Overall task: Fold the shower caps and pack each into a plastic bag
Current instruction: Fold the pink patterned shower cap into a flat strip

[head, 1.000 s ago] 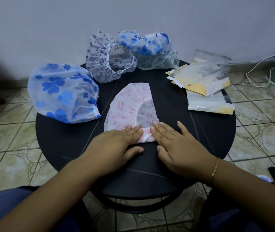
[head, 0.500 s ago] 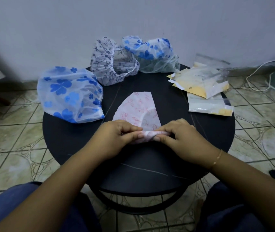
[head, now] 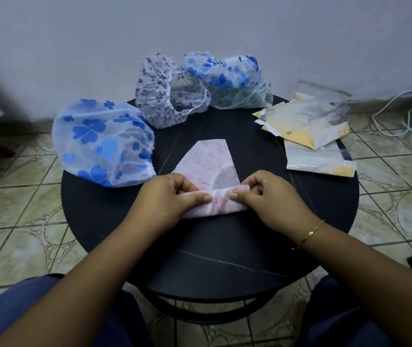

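A pink-patterned shower cap (head: 208, 161) lies flattened in a wedge on the round black table (head: 114, 221). Its near end is rolled up into a fold. My left hand (head: 172, 196) pinches the left part of that roll, and my right hand (head: 267, 194) pinches the right part. Three unfolded caps sit around the back: a blue-flowered one (head: 102, 144) at the left, a dark-sprigged white one (head: 164, 93) behind, and another blue-flowered one (head: 232, 78) next to it. Plastic bags (head: 307, 121) lie stacked at the right of the table.
A further flat bag (head: 320, 164) lies under the stack near the table's right edge. The table stands on a tiled floor against a pale wall. A white cable (head: 390, 108) runs along the floor at the right. My knees in blue trousers flank the table's near edge.
My hands went from pressing flat on the pink cap's near end to curling round it and rolling it away from me. The roll is now thicker.
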### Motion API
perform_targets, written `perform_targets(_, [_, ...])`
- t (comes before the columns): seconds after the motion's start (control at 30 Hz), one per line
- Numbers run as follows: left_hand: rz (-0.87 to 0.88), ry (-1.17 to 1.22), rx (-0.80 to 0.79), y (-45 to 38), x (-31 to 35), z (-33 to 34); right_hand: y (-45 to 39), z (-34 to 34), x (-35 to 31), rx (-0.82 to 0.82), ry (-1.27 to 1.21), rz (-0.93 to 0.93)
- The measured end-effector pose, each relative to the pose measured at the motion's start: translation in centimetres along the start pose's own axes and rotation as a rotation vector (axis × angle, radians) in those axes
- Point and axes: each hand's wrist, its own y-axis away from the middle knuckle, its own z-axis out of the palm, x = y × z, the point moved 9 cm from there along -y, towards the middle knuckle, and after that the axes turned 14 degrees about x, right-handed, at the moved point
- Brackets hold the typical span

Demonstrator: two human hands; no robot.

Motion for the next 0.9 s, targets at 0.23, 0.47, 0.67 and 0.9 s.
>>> perform_targets(0.23, [0.021, -0.086, 0.025, 0.1, 0.0, 0.0, 0.6, -0.4, -1.0, 0.107, 0.349, -0.18])
perform_targets(0.47, [0.032, -0.113, 0.003, 0.0, 0.1, 0.2, 4.4, 2.1, -3.9, 0.076, 0.607, -0.711])
perform_targets(0.67, [0.599, -0.448, 0.217, 2.3, 3.6, -0.3, 4.7, 3.4, -2.3, -0.039, 0.728, -0.714])
perform_targets(0.9, [0.73, -0.644, 0.003, 6.0, 2.6, 3.1, 4.7, 3.7, -1.9, -0.103, 0.732, -0.718])
